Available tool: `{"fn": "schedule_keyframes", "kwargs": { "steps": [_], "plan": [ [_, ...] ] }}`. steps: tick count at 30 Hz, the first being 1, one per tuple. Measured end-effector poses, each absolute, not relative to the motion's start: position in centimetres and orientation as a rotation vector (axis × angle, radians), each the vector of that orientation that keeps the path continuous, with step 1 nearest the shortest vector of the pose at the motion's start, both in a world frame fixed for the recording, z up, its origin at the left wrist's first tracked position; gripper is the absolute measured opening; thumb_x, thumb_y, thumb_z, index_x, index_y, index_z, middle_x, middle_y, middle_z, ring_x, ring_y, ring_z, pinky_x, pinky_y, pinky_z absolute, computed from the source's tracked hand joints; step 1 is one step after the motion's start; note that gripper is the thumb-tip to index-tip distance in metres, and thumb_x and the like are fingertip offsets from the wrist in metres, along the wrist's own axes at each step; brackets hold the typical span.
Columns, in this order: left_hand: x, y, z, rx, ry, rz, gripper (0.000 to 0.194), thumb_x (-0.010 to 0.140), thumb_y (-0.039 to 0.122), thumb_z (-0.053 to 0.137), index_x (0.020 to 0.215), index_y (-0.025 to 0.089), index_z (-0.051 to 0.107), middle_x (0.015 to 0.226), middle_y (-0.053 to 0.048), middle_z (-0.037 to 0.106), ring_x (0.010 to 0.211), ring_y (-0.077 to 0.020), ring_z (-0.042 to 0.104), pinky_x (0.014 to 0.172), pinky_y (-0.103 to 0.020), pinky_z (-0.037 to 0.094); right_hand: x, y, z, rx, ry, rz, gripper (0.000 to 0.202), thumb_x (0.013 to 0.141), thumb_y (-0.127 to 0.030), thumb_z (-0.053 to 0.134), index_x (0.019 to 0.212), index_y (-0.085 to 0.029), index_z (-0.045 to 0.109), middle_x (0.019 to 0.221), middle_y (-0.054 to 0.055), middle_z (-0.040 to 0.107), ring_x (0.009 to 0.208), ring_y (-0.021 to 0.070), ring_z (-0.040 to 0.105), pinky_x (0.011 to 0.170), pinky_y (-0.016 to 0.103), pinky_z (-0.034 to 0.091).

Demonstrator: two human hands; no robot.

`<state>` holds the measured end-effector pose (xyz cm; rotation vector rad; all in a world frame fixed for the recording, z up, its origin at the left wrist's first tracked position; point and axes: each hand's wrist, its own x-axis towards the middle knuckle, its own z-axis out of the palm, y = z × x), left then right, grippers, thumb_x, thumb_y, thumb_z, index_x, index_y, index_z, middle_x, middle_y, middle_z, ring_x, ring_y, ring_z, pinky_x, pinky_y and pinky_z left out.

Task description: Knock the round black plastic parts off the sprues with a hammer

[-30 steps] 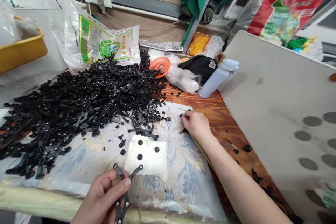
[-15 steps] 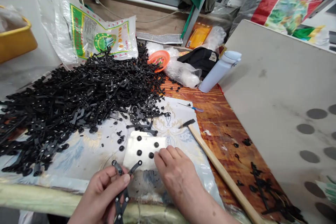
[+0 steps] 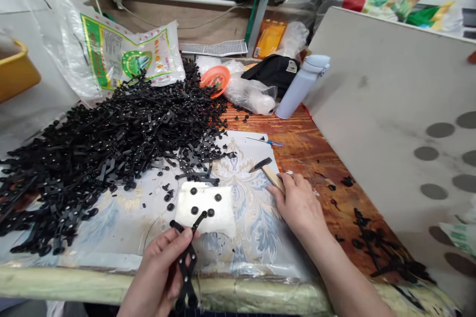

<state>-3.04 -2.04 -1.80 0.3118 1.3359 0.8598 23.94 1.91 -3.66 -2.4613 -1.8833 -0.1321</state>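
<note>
My left hand [image 3: 158, 262] is closed on a black jointed linkage [image 3: 187, 277] with silver rivets. Its two upper arms spread in a V over the front edge of a white pad [image 3: 223, 224], and its crossed links hang below my fingers. Several small round black caps [image 3: 217, 197] sit on the pad. To the right, my right hand [image 3: 302, 205] is closed around the wooden handle of a hammer [image 3: 273, 178]. The hammer's dark head lies on the patterned sheet [image 3: 256, 237]. My palm hides the rest of the handle.
A big heap of black linkages [image 3: 122, 133] covers the left of the table. Behind are an orange plate [image 3: 215, 78], a light blue bottle [image 3: 302, 88] and a black bag [image 3: 273, 75]. A thin blue tool [image 3: 273, 142] lies beyond the hammer. A grey panel [image 3: 375, 89] borders the right.
My right hand has left the caps on the pad and moved right onto the hammer handle. My left hand has shifted slightly right with the linkage. The camera view has shifted.
</note>
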Motion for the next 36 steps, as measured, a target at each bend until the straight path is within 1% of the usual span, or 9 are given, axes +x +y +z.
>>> {"fn": "schedule_keyframes", "kwargs": {
  "steps": [3,7,11,16,22,26,31,33,36],
  "plan": [
    [-2.8,-1.9,-2.6,0.271,1.331,0.904,0.034,0.056,0.035,0.086,0.066,0.015,0.06,0.057,0.003,0.064,0.026,0.0026,0.032,0.025,-0.008,0.018,23.7,2.2,-4.2,-2.487,-1.85,-0.096,0.023,0.094,-0.029,0.046,0.108,-0.014,0.058,0.102,0.013,0.06,0.092,0.0256,0.058,0.07,0.032,0.044],
    [-2.7,-1.9,-2.7,0.323,1.332,0.924,0.037,0.059,0.039,0.085,0.068,0.013,0.061,0.056,0.004,0.063,0.025,0.0046,0.031,0.026,-0.006,0.02,22.9,2.2,-3.7,-2.498,-1.875,-0.061,0.018,0.095,-0.026,0.045,0.099,-0.015,0.058,0.097,0.011,0.059,0.089,0.0245,0.059,0.066,0.031,0.042],
    [-2.3,-1.8,-2.3,0.339,1.354,0.933,0.037,0.057,0.038,0.086,0.067,0.013,0.061,0.059,0.003,0.065,0.025,0.0044,0.032,0.026,-0.006,0.021,23.0,2.1,-3.4,-2.497,-1.888,-0.043,0.017,0.096,-0.024,0.042,0.099,-0.014,0.056,0.095,0.011,0.059,0.085,0.0232,0.061,0.064,0.03,0.041],
    [-1.7,-1.5,-1.7,0.395,1.372,0.918,0.035,0.059,0.037,0.085,0.067,0.013,0.061,0.044,0.006,0.057,0.022,0.002,0.034,0.025,-0.007,0.02,23.3,2.1,-3.4,-2.473,-1.899,-0.041,0.017,0.096,-0.023,0.041,0.099,-0.014,0.056,0.094,0.012,0.059,0.082,0.0226,0.061,0.062,0.03,0.04],
    [-1.4,-1.7,-1.9,0.493,1.412,0.881,0.037,0.058,0.041,0.084,0.071,0.014,0.063,0.05,0.005,0.062,0.024,0.0008,0.037,0.025,-0.008,0.02,23.4,2.0,-3.7,-2.454,-1.897,-0.057,0.016,0.095,-0.024,0.043,0.099,-0.014,0.055,0.094,0.011,0.059,0.082,0.0225,0.061,0.062,0.03,0.039],
    [-1.3,-1.8,-1.9,0.573,1.418,0.881,0.036,0.061,0.042,0.083,0.069,0.013,0.063,0.054,0.004,0.064,0.024,0.0025,0.036,0.026,-0.007,0.021,23.4,1.9,-3.6,-2.436,-1.896,-0.064,0.015,0.095,-0.024,0.044,0.097,-0.014,0.056,0.093,0.011,0.059,0.084,0.0226,0.06,0.062,0.029,0.039],
    [-1.0,-1.8,-1.6,0.587,1.451,0.859,0.039,0.058,0.045,0.084,0.069,0.013,0.064,0.047,0.006,0.059,0.023,0.0011,0.038,0.025,-0.007,0.02,23.6,1.9,-4.0,-2.393,-1.878,-0.066,0.014,0.094,-0.023,0.046,0.096,-0.014,0.057,0.093,0.011,0.059,0.082,0.0231,0.06,0.062,0.029,0.039],
    [-0.8,-1.8,-1.5,0.59,1.464,0.849,0.04,0.057,0.046,0.084,0.067,0.013,0.063,0.046,0.006,0.058,0.023,0.0007,0.038,0.025,-0.007,0.021,23.8,1.8,-3.9,-2.371,-1.864,-0.063,0.015,0.093,-0.023,0.046,0.097,-0.014,0.057,0.092,0.011,0.059,0.08,0.0228,0.059,0.062,0.03,0.039],
    [-0.6,-1.8,-1.3,0.589,1.479,0.84,0.042,0.054,0.047,0.084,0.064,0.013,0.06,0.049,0.004,0.061,0.022,0.0005,0.038,0.025,-0.008,0.021,23.6,1.1,-2.5,-2.283,-1.862,-0.075,0.02,0.095,-0.023,0.041,0.105,-0.014,0.056,0.096,0.011,0.059,0.079,0.0222,0.059,0.064,0.03,0.042]
  ]
}}
